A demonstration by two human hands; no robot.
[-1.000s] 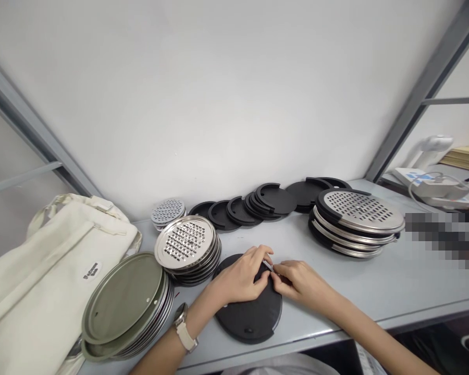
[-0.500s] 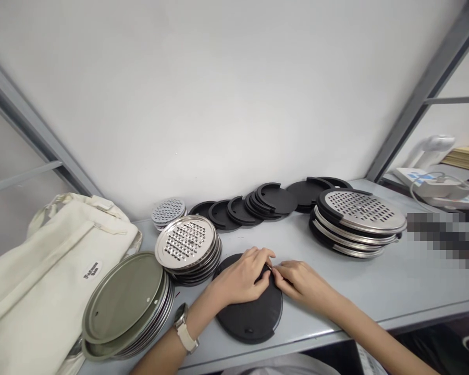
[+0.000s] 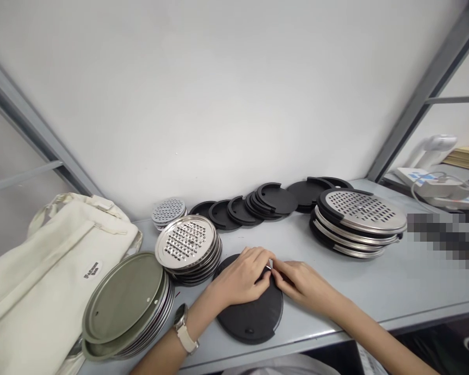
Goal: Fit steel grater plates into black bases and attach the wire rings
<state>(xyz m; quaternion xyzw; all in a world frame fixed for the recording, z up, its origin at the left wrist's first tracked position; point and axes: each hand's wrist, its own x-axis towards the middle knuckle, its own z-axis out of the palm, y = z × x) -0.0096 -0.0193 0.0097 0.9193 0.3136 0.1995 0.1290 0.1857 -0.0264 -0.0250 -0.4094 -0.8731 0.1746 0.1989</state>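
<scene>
A round black disc [image 3: 254, 320] lies flat near the table's front edge, with a small knob or hole close to its near rim. My left hand [image 3: 244, 276], a pale-strapped watch on its wrist, rests across the disc with fingers curled at its upper right rim. Fingertips of my right hand [image 3: 297, 278] are pinched together at that same rim, meeting those of the left. Between them shows a small shiny metal piece [image 3: 268, 267], too small and covered to name. The fingers hide that part of the disc.
Left of the disc stand a stack of round grater plates [image 3: 187, 242] and a stack of olive-green round trays [image 3: 123, 302], beside a cream bag [image 3: 54, 260]. Black discs [image 3: 240, 208] line the wall. More grater plates in black holders [image 3: 359, 208] are piled at right.
My right hand's fingers have shifted slightly up and closer to the left hand at the rim. The disc and the stacks stay where they were.
</scene>
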